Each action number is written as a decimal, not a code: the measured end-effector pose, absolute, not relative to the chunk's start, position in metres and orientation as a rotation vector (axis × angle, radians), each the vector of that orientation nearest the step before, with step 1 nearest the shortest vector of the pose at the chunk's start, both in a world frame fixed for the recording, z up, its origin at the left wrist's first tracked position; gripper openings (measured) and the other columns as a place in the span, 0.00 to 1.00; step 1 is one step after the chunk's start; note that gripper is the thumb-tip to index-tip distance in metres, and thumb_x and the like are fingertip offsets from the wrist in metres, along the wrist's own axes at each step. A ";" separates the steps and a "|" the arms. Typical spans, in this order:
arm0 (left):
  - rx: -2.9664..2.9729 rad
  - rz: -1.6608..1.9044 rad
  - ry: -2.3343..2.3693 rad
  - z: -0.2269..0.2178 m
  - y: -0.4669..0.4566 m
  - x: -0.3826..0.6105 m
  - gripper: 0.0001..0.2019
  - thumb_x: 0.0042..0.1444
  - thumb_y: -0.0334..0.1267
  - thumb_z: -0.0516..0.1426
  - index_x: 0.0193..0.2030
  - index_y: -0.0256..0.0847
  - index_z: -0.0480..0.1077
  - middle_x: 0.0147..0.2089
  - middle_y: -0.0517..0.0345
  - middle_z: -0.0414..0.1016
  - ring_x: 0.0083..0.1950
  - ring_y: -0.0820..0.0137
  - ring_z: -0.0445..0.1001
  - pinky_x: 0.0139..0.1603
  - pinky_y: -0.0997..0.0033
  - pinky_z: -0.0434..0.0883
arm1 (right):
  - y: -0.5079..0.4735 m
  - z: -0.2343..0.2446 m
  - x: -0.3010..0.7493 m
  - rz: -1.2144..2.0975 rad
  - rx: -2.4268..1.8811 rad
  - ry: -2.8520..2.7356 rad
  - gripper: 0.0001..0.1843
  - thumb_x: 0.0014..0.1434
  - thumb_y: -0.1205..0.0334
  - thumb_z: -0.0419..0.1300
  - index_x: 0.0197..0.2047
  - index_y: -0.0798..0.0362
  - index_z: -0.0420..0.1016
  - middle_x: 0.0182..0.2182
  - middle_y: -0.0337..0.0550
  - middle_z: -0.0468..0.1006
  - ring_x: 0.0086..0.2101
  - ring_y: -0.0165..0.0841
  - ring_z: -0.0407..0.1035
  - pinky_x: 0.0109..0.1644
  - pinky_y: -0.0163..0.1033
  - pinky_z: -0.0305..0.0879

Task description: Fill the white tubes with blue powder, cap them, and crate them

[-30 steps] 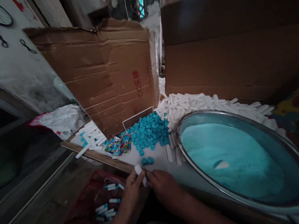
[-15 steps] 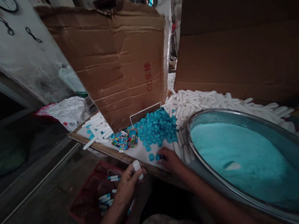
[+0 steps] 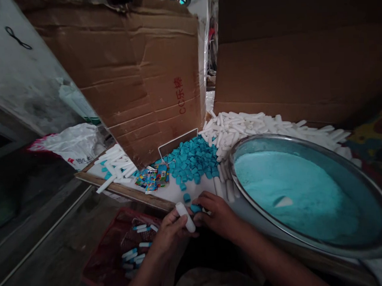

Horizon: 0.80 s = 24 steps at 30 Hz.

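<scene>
1. My left hand is clamped round a white tube, thumb across its front; the tube tilts, upper end toward my left.
2. My right hand is mostly curled in, thumb and fingers pinched on a blue cap. The cap sits just beside the tube's upper part; whether they touch I cannot tell.
3. Both hands are at the near edge of the bench, close together, with my dark lap below them.
4. Just beyond my fingers lies one loose cap, then another, leading to the heap of blue caps.
5. On my right, the metal rim of the basin curves near my forearm and limits sideways reach. Blue powder fills much of it, with a pale piece half sunk.
6. On my left, the bench's wooden edging runs away from me; below it the red crate holds blue-ended tubes.
7. Farther along lie printed packets and white sticks.
8. Two cardboard sheets wall the far side, a heap of white tubes against the right one.
</scene>
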<state>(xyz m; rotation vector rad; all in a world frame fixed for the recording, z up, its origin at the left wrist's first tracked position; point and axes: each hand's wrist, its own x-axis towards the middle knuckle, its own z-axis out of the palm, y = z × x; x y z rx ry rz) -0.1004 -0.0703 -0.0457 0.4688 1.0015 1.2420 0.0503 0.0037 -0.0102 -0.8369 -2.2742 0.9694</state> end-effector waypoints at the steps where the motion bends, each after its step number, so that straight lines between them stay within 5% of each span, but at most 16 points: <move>1: 0.452 1.252 0.997 -0.046 -0.070 -0.100 0.16 0.40 0.42 0.64 0.35 0.36 0.70 0.28 0.56 0.72 0.29 0.69 0.71 0.28 0.72 0.69 | 0.002 -0.010 0.051 0.959 -0.824 -2.283 0.11 0.48 0.71 0.60 0.38 0.54 0.73 0.31 0.40 0.70 0.33 0.31 0.66 0.37 0.33 0.62; 12: 0.574 1.228 1.299 -0.034 -0.081 -0.126 0.19 0.39 0.47 0.64 0.34 0.36 0.70 0.30 0.55 0.74 0.29 0.70 0.71 0.28 0.74 0.68 | 0.042 -0.039 0.046 0.765 -1.335 -2.521 0.11 0.53 0.71 0.56 0.37 0.54 0.77 0.35 0.47 0.74 0.38 0.36 0.68 0.43 0.38 0.61; 16: 0.559 1.222 1.349 -0.037 -0.083 -0.132 0.20 0.39 0.48 0.63 0.36 0.37 0.69 0.30 0.56 0.74 0.30 0.70 0.71 0.29 0.72 0.68 | 0.047 -0.035 0.022 0.463 -1.238 -2.701 0.12 0.58 0.64 0.53 0.41 0.55 0.75 0.39 0.51 0.72 0.41 0.38 0.66 0.44 0.40 0.59; 24: 0.699 1.170 1.415 -0.041 -0.081 -0.132 0.20 0.41 0.50 0.61 0.37 0.36 0.71 0.31 0.55 0.74 0.31 0.68 0.70 0.31 0.72 0.67 | 0.041 -0.038 -0.005 0.497 -1.073 -2.833 0.08 0.55 0.67 0.56 0.37 0.59 0.73 0.39 0.52 0.73 0.42 0.38 0.65 0.45 0.39 0.57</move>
